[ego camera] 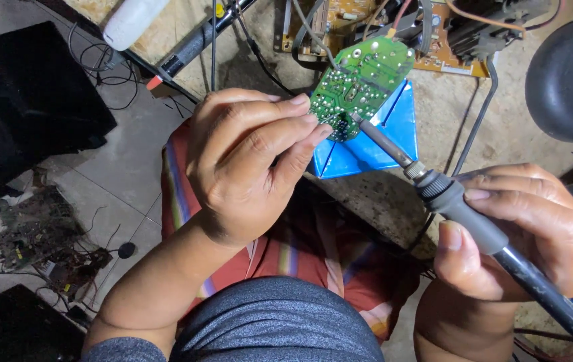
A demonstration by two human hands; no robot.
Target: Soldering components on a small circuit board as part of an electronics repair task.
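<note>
Cluttered bench; left hand (243,164) pinching green circuit board (361,77), edge hidden; right hand (531,231) gripping soldering iron (434,191).

**Board held over the bench edge**

The left hand (246,161) holds the circuit board (361,82) at its near end. From the right, the soldering iron (434,191) in the right hand (521,231) touches that end. A folded sheet (373,134) lies beneath, a larger board (393,30) behind.

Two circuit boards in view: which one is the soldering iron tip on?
The small green circuit board pinched in the left hand; the iron in the right hand touches its lower edge. The tan circuit board lies untouched behind it.
</note>
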